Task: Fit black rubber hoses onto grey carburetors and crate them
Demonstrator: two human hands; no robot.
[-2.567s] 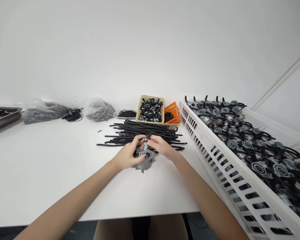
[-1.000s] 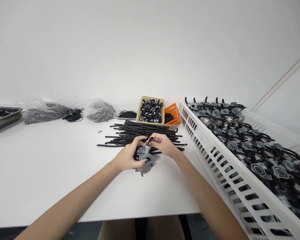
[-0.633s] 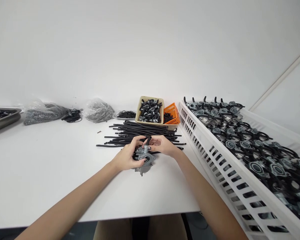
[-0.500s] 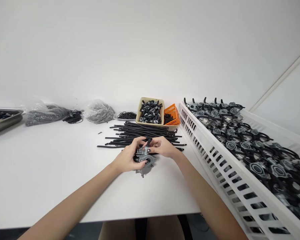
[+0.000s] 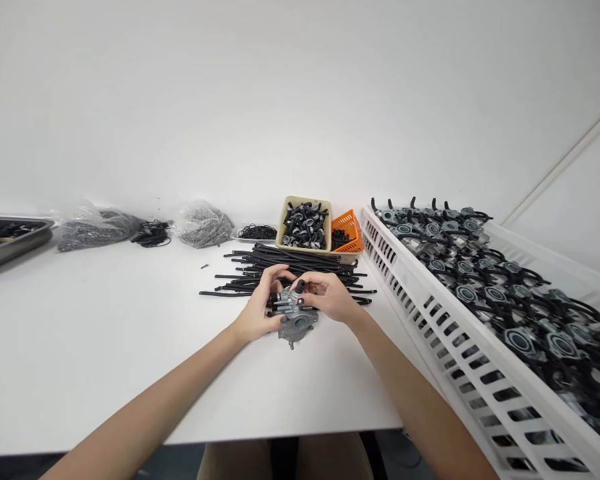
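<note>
My left hand point(image 5: 258, 311) grips a small grey metal carburettor point(image 5: 295, 323) just above the white table point(image 5: 105, 347), its round bowl turned toward me. My right hand point(image 5: 327, 297) pinches a short black rubber tube point(image 5: 299, 287) at the top of the carburettor, fingers closed on it. Both hands meet in front of a heap of long black hoses point(image 5: 290, 267) lying on the table.
A beige tub point(image 5: 306, 225) of black and grey parts and an orange basket point(image 5: 349, 230) stand behind the hoses. A long white slotted crate point(image 5: 460, 347) of finished carburettors runs along the right. Clear bags point(image 5: 203, 225) of small parts and a metal tray point(image 5: 7, 237) lie at the far left.
The carburettor has been turned in my left hand, its bowl now facing me. My right hand keeps its pinch on the black tube at the top.
</note>
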